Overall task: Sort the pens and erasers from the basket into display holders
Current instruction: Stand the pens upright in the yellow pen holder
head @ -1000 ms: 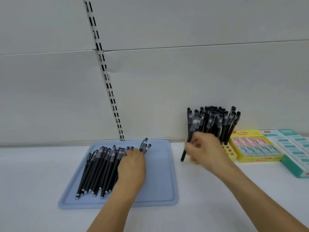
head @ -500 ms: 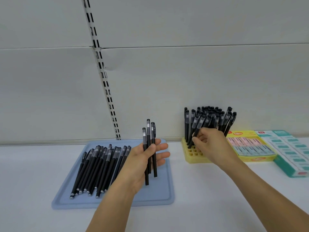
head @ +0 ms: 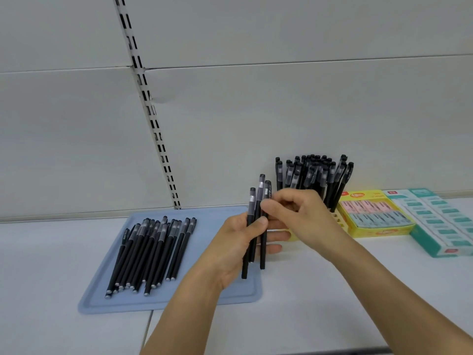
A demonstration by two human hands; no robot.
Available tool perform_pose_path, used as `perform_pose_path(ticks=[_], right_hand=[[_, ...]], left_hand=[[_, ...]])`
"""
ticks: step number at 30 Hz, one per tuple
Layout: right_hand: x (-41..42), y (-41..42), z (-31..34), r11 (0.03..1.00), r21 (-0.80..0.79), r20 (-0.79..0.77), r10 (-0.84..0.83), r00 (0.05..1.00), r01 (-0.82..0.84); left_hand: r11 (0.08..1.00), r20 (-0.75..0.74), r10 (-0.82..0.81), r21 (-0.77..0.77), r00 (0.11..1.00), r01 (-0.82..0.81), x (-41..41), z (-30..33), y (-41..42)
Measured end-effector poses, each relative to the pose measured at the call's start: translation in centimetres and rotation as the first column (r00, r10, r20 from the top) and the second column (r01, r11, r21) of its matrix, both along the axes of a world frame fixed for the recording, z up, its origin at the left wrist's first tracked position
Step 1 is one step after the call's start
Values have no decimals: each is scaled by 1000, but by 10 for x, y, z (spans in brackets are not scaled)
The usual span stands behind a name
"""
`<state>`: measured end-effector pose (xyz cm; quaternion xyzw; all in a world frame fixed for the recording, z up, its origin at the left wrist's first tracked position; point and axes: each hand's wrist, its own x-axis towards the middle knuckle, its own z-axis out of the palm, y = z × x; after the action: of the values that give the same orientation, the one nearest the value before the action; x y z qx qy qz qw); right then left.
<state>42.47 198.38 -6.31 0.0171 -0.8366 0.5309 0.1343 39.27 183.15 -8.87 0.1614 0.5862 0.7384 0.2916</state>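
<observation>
We note the right hand (head: 302,216) has left the pens in the yellow holder (head: 340,221) and crossed toward 9 o'clock; its fingers now pinch the three pens (head: 257,221) that the left hand (head: 240,242) has carried rightward.

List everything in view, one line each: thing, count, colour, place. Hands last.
Tray: one, light blue, left on the white counter.
Loose pens: a pile, count unclear, black, lying on the tray.
Held pens: three, black, upright in the left hand.
Pen holder: one, yellow, mostly hidden behind the right hand.
Standing pens: many, black, in the holder.
Eraser box: one, yellow, right of the holder.
Teal box: one, far right.
Left hand: grips the three pens.
Right hand: pinches at their tops.
</observation>
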Motion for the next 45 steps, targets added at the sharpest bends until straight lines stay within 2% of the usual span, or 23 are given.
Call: perform_pose_path(ticks=[2,5,8,12,20,25,28,30,31,32,34,36,37,39,41,43,45], right_hand=[[0,7,5,997,-47,-41,-64,997,62],[-1,31,7,942,-147,-125,-319,939,301],[-5,48,1,896,36,-203,-428,881,443],[-8,50,-10,877,181,-206,-410,889,446],[-16,49,-13,869,264,-222,-368,903,419],[-24,50,-21,845,389,-118,-348,930,366],[-21,49,-20,800,423,-94,-429,898,426],[-11,43,-19,788,343,-145,-493,858,511],[-7,37,-18,822,264,-173,-475,863,505],[-3,31,-15,879,185,-173,-411,895,440],[3,17,-8,978,67,-68,-191,979,195],[6,9,-1,1000,-25,23,-4,1000,5],[7,8,2,998,-49,27,29,999,-28],[8,12,5,995,-97,6,-12,1000,12],[8,21,7,976,-174,-32,-141,990,133],[8,34,10,935,-221,-86,-303,949,278],[8,47,13,902,-199,-147,-413,899,382]], left_hand=[[1000,-24,-1,-18,1000,1,1,-1,3],[994,-15,104,-39,994,-105,-4,-6,1],[983,26,180,-30,983,-179,-7,-11,-1],[979,25,205,-20,978,-205,-5,-11,2],[978,15,208,-17,978,-207,-3,-9,1],[983,6,181,-23,983,-181,-2,-6,3],[987,12,158,-19,987,-158,-1,-3,0],[990,-4,137,-31,991,-137,0,-3,-1],[992,-14,123,-40,992,-124,1,-2,-1],[993,-20,103,-48,994,-104,2,-2,-1],[997,-39,30,-73,999,-33,4,0,3],[992,-76,-61,-111,995,53,6,2,7],[989,-89,-91,-123,992,80,6,4,9],[986,-102,-110,-134,989,96,5,6,10],[987,-98,-86,-142,991,72,3,5,8],[989,-82,-35,-149,996,22,0,2,5],[987,-67,12,-157,998,-22,-3,0,2]])
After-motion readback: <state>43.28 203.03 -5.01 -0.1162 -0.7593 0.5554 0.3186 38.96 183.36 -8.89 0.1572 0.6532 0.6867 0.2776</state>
